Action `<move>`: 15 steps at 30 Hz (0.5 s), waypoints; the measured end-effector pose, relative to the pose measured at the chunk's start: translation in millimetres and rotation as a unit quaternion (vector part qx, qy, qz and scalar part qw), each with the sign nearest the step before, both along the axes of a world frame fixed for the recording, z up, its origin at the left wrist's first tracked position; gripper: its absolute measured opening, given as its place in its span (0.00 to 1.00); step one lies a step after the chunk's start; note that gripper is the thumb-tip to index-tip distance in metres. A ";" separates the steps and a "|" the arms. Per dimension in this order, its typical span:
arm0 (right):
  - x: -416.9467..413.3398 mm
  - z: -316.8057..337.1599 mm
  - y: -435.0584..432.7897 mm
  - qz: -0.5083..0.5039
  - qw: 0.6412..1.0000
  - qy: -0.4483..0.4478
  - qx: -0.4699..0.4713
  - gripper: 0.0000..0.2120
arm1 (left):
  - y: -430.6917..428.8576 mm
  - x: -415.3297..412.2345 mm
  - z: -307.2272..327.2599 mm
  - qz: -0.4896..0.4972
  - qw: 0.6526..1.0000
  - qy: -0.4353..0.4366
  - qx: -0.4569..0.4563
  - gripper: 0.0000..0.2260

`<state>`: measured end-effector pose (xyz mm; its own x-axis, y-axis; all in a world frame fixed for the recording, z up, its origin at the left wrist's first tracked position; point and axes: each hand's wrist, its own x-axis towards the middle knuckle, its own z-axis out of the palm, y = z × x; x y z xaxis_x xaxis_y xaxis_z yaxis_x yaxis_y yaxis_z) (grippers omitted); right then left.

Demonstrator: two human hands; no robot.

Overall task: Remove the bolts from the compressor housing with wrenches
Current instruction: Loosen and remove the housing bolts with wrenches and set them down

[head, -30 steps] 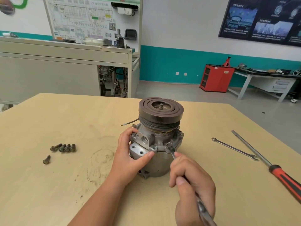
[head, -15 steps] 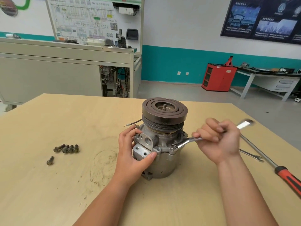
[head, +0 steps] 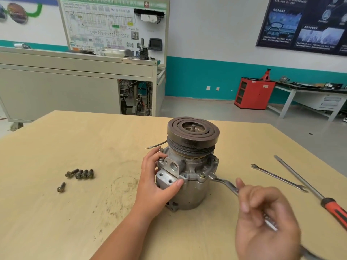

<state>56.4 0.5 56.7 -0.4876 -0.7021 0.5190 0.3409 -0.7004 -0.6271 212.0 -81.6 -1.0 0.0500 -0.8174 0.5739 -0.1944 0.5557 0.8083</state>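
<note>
Pale wooden table (head: 75,212), compressor (head: 189,192) upright mid-table, loose bolts (head: 80,173) left, slim wrench (head: 277,178) beside screwdriver (head: 308,186) right

1. Steadies the compressor housing (head: 187,186), upright on the wooden table (head: 75,212), with the left hand (head: 155,186), thumb pressed on the front flange.
2. Holds a wrench (head: 223,182) in the blurred right hand (head: 262,218), head just beside a flange bolt (head: 202,175).
3. Shows five loose bolts (head: 84,174) on the table's left side, with a second wrench (head: 277,178) and a red-handled screwdriver (head: 309,188) on its right.
</note>
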 end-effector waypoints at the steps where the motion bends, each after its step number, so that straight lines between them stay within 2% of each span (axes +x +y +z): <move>1: 7.1 -3.6 2.7 -0.019 0.999 0.030 -0.024 0.08 | -0.3 0.1 0.2 -0.003 1.000 0.002 0.001 0.26; 4: 19.3 -11.9 3.7 -0.034 0.993 0.094 -0.069 0.11 | -1.2 0.4 -0.6 -0.003 1.000 0.003 0.005 0.25; 6: 21.7 -15.4 2.0 -0.046 0.989 0.129 -0.048 0.13 | -1.5 0.4 -1.1 -0.002 1.000 0.004 0.000 0.25; 9: 23.7 -14.3 2.8 -0.073 0.974 0.212 -0.025 0.12 | -1.6 0.3 -1.3 -0.007 1.000 0.005 0.000 0.23; 13: 16.1 -14.1 4.9 -0.083 0.964 0.251 0.011 0.09 | -0.8 0.0 -1.4 -0.004 1.000 0.002 0.003 0.23; 15: 13.6 -18.1 5.0 -0.082 0.971 0.223 0.016 0.14 | -1.1 -0.4 -1.5 0.000 1.000 -0.001 0.001 0.23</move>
<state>70.1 5.5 38.6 -0.3255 -0.6540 0.6829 -0.0841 -0.6994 -0.7098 211.7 -82.7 -2.5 0.0496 -0.8188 0.5720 -0.1965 0.5535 0.8093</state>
